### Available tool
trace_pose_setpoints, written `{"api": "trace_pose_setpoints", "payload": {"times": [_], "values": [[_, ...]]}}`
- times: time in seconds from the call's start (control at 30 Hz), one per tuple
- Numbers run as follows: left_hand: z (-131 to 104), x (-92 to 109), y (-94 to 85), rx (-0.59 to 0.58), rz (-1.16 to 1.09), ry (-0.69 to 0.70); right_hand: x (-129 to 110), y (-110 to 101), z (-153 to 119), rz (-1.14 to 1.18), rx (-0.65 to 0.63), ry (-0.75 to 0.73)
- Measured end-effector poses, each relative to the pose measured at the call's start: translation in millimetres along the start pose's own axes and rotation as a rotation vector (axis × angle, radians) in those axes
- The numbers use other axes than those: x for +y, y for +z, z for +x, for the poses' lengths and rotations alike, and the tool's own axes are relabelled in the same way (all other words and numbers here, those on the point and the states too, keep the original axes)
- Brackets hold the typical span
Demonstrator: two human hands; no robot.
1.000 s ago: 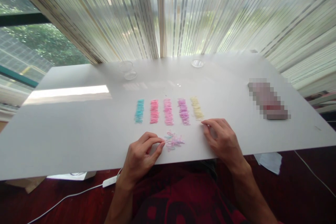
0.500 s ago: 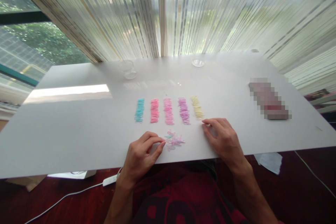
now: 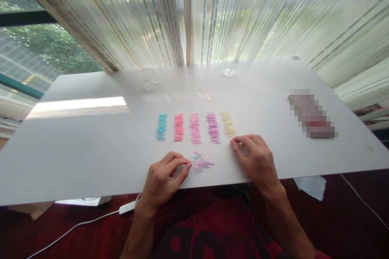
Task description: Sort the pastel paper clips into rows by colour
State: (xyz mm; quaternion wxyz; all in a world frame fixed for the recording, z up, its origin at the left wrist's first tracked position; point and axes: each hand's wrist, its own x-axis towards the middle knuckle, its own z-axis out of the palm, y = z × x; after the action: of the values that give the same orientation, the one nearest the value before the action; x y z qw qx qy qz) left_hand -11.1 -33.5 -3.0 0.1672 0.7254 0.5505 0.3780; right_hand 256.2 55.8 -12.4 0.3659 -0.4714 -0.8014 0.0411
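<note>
Small loops that look like elastic hair bands lie sorted by colour in upright columns: a teal column (image 3: 161, 127), a coral-pink column (image 3: 179, 128), a light pink column (image 3: 195, 128), a purple column (image 3: 213, 128) and a pale yellow column (image 3: 229, 124). Nearer me is a loose mixed pile (image 3: 203, 162) of them, mostly pink and lilac with some teal. At its left edge my left hand (image 3: 165, 176) has thumb and forefinger pinched together. My right hand (image 3: 255, 160) is pinched just below the yellow column's near end. Anything between either hand's fingertips is too small to make out.
Clear round lids or dishes (image 3: 151, 85) stand at the back left of the white table (image 3: 91, 149), and another clear round dish (image 3: 229, 72) at the back. A blurred-out flat object (image 3: 313, 115) lies on the right. Striped curtains (image 3: 209, 16) hang behind.
My right hand has shifted slightly left, its fingertips now just under the yellow column. The left hand stays at the pile's edge.
</note>
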Motion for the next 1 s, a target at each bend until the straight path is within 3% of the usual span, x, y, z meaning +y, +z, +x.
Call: {"api": "trace_pose_setpoints", "payload": {"times": [0.4,1.0], "values": [[-0.3,-1.8,1.5,-0.011,0.002,-0.011,-4.5,0.0,-0.6,0.001,-0.065,-0.028],[-0.1,-0.5,0.1,-0.012,0.005,-0.010,-5.1,-1.7,-8.4,-0.039,-0.027,-0.001]]}}
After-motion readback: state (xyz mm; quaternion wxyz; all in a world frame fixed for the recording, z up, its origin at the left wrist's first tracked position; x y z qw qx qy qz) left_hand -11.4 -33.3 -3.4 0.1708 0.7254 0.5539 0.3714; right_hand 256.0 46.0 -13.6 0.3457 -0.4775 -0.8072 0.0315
